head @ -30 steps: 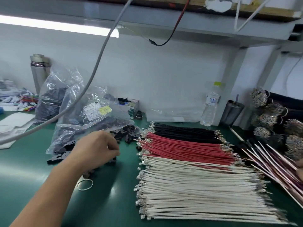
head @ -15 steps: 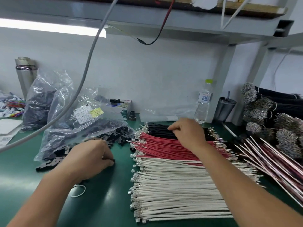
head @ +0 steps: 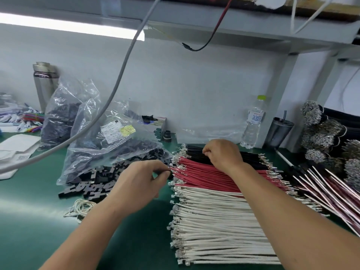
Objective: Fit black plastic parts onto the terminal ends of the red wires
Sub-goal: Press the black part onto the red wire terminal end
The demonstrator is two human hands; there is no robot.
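Green mat (head: 35, 221), glossy red wires (head: 204, 172), ridged white wires (head: 214, 221)

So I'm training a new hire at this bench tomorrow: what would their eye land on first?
The banded spread of wires mid-bench: black wires at the back, red wires next, white wires nearest. Both hands meet at the red band's left end: the left hand pinches something small and dark at the terminals, and the right hand rests on the wires. Left of them, black parts spill from a clear bag.

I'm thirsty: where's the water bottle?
In the head view, the water bottle stands at the back right against the wall, left of the dark tumbler, behind the black wires.
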